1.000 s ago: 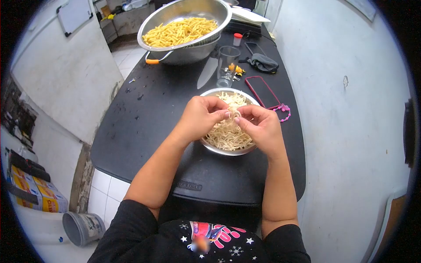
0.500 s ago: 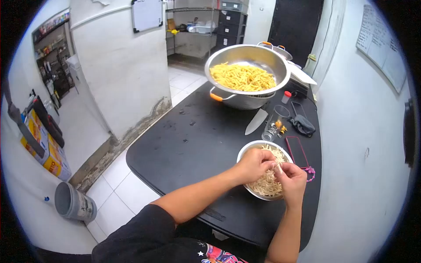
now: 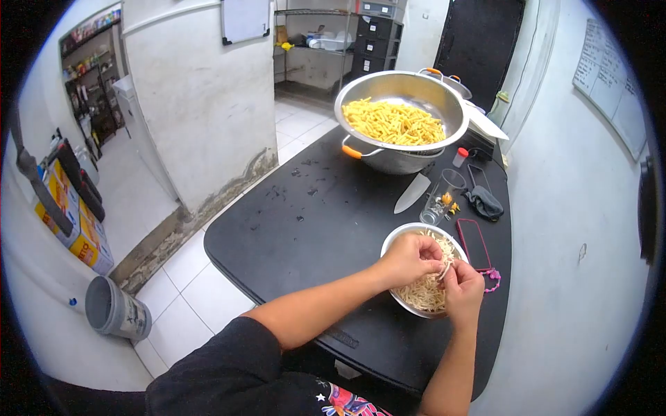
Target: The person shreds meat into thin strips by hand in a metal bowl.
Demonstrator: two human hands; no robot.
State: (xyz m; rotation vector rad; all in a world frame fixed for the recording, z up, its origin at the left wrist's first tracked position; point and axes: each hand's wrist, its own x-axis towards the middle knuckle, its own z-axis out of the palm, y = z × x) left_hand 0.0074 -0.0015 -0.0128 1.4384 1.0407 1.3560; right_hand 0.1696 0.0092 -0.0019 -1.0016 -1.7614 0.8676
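A metal bowl (image 3: 386,239) near the table's right side holds a heap of thin pale strands (image 3: 424,295) that look like bean sprouts. Over it, my left hand (image 3: 411,261) is closed in a pinch, thumb against fingers. Facing it almost fingertip to fingertip, my right hand (image 3: 463,286) is also pinched shut. A pale strand (image 3: 445,269) shows between the two sets of fingertips. My hands cover part of the heap and the bowl's rim.
Farther back on the black table (image 3: 277,256) stands a large steel basin (image 3: 454,118) of yellow cut strips (image 3: 392,123). A knife (image 3: 413,193), a clear glass (image 3: 444,197), a dark pouch (image 3: 484,203) and a pink-edged phone (image 3: 474,244) lie beyond the bowl. A bucket (image 3: 118,308) stands on the floor at left.
The view has shifted slightly, so the scene sits a little to the right. My hands stay pinched over the bowl, with the strand between them showing more plainly.
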